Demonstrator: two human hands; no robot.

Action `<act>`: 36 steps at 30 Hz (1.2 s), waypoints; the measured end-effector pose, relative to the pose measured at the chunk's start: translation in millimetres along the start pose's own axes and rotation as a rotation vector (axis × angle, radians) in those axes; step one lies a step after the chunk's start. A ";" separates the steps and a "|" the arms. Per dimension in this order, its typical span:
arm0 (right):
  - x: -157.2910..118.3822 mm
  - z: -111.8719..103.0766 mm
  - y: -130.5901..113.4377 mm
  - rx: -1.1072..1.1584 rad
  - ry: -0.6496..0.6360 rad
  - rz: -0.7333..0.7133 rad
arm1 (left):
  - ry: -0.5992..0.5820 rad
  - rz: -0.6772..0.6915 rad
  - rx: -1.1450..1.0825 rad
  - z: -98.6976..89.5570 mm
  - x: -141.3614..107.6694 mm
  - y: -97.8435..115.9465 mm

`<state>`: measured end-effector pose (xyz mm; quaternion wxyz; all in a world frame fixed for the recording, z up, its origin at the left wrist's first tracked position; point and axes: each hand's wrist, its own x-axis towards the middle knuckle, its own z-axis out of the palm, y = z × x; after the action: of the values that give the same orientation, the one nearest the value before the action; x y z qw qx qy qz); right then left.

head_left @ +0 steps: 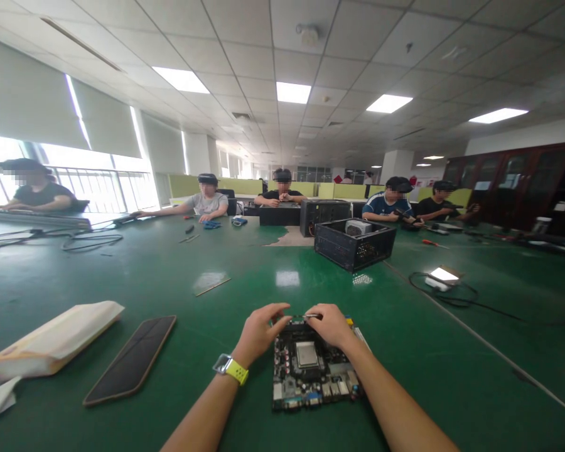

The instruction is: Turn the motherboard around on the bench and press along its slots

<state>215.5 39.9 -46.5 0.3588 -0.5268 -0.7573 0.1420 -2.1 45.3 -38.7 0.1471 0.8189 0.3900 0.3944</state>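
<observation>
A computer motherboard (289,376) lies flat on the green table in front of me, with a square silver processor (307,355) showing in its socket. At its far edge my right hand (330,323) pinches a thin, narrow strip (301,317) that looks like a memory module. My fingers hide part of this strip. My left hand (261,333), with a yellow-banded watch (230,369) on the wrist, is at the far left corner of the board. Its thumb and forefinger are apart, close to the strip's left end; whether they touch it I cannot tell.
A dark phone (130,359) and a paper-wrapped packet (56,339) lie to the left. An open black computer case (353,248) stands beyond the board. A thin stick (213,287) lies ahead. Right, there is a cable (452,301) beside a white device. Several people sit around the table.
</observation>
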 end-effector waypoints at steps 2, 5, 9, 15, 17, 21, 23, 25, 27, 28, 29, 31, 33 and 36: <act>-1.7 0.6 -0.4 0.073 0.030 0.006 | 0.001 -0.011 -0.013 0.3 -1.3 -0.4; -2.3 0.6 -0.5 0.317 0.121 0.033 | 0.012 -0.040 -0.030 0.6 -2.3 0.2; -0.2 1.0 1.1 0.594 0.139 0.119 | 0.022 -0.080 -0.044 2.6 -3.3 -1.2; 2.3 4.2 11.2 0.574 0.174 0.162 | 0.101 -0.133 -0.018 5.7 -3.6 -10.6; 2.2 4.3 14.4 0.529 0.181 0.157 | 0.119 -0.141 -0.012 5.5 -3.4 -12.2; 1.5 1.5 18.0 0.403 0.200 0.145 | 0.128 -0.139 -0.008 4.8 -3.7 -13.7; 0.8 -0.3 19.4 0.328 0.203 0.141 | 0.123 -0.141 0.001 5.2 -4.2 -15.4; -0.1 -1.1 21.3 0.259 0.198 0.145 | 0.118 -0.146 0.017 6.2 -4.6 -17.7; -0.8 -0.6 23.9 0.202 0.189 0.160 | 0.110 -0.149 0.032 7.3 -5.1 -20.0; -1.1 0.2 25.4 0.177 0.182 0.171 | 0.103 -0.147 0.037 7.7 -5.2 -20.8; -1.3 1.2 26.8 0.155 0.174 0.183 | 0.095 -0.144 0.038 8.1 -5.3 -21.3; -1.5 3.3 29.3 0.117 0.155 0.204 | 0.080 -0.134 0.038 8.4 -5.4 -21.4; -1.5 4.7 30.8 0.085 0.133 0.213 | 0.073 -0.127 0.038 8.4 -5.4 -21.0; -1.5 4.8 31.2 0.039 0.099 0.210 | 0.063 -0.117 0.042 8.5 -5.9 -21.1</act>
<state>234.2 51.9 -69.0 0.3891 -0.6025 -0.6764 0.1675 -8.9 55.2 -58.9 0.1403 0.7848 0.4500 0.4025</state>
